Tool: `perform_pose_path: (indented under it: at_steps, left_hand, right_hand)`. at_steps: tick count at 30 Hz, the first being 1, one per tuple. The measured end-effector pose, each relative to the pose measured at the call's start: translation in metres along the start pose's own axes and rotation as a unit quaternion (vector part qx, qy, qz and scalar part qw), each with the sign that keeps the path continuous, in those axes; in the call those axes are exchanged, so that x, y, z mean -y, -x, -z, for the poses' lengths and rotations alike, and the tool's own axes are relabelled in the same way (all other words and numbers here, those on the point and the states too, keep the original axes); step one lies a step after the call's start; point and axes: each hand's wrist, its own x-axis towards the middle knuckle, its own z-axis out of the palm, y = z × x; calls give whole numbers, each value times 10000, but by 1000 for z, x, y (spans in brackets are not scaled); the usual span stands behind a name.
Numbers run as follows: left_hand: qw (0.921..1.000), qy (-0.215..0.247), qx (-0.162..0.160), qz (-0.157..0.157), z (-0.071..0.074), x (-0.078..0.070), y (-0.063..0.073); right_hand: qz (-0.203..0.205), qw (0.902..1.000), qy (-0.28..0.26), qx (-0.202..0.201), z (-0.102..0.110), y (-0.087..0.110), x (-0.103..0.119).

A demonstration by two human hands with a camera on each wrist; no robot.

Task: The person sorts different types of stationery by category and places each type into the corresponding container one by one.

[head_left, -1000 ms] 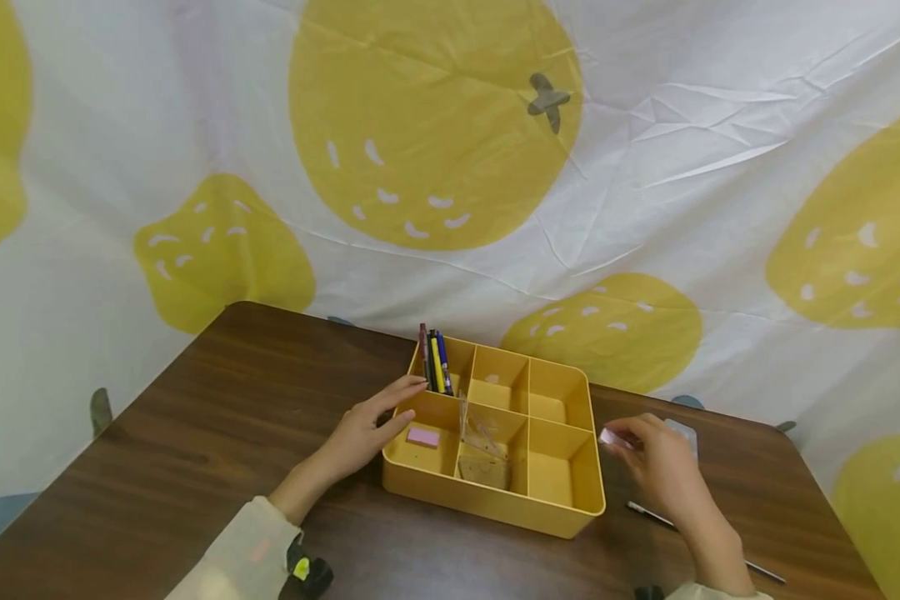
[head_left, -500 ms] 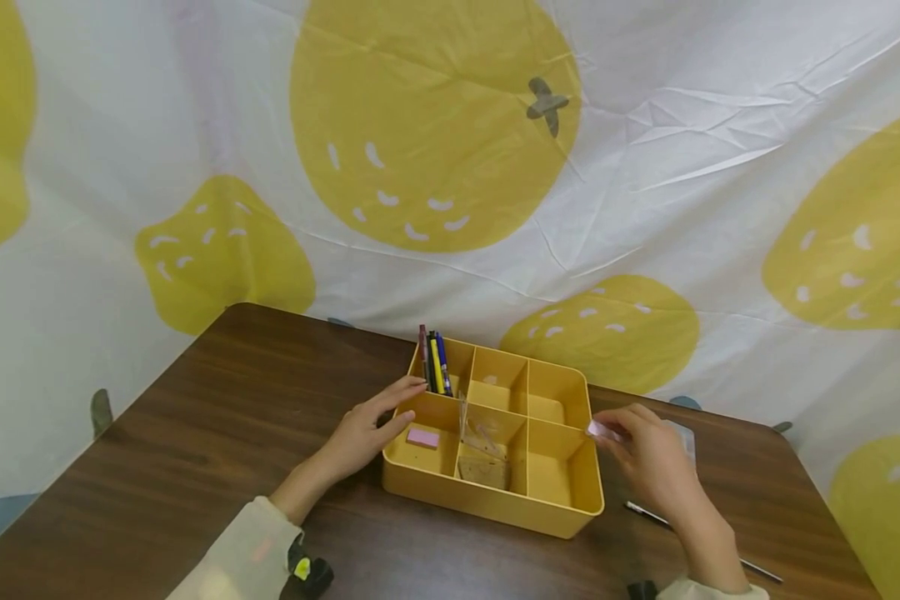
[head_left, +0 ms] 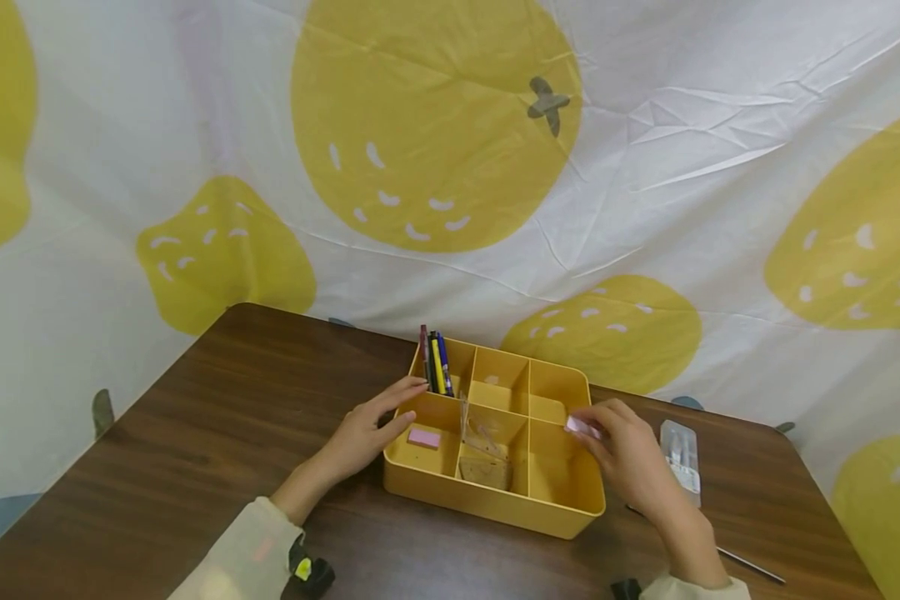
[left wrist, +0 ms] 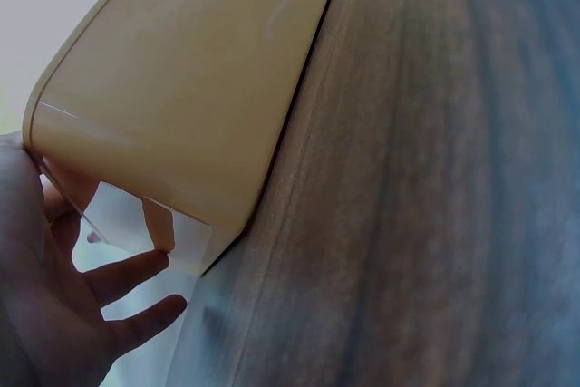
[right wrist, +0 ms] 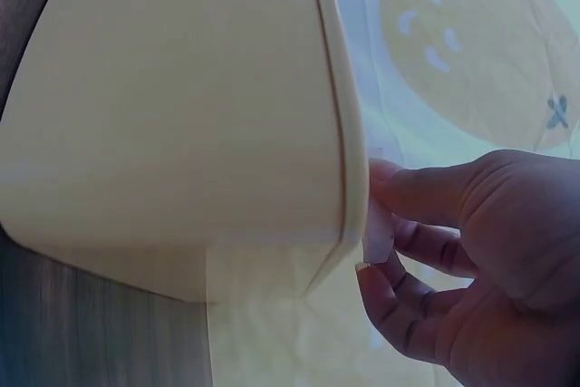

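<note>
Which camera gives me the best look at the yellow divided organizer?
The head view: it looks down into the yellow divided organizer, showing how it is divided. The left wrist view shows mainly its outside, beside the left hand; the right wrist view likewise, beside the right hand.

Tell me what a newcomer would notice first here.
Probably the large yellow fruit prints on the white cloth behind the table. Next, the yellow divided box on that table, pens standing in its far left compartment. Then the right hand, pinching a small pink block over the box's right side.
</note>
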Motion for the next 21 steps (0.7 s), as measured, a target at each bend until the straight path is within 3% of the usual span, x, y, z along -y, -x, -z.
perform_pose_path:
  at_steps: [7, 14, 21]
  left_hand:
    - [10000, 3, 2, -14, 0, 0, 0]
    - [10000, -1, -4, 19, 0, 0, 0]
    - [10000, -1, 10, -25, 0, 0, 0]
  right_hand:
    - [235, 9995, -182, -93, -5, -4, 7]
    - [185, 9992, -304, -177, -9, -7, 13]
    - [500, 9980, -234, -303, -13, -10, 14]
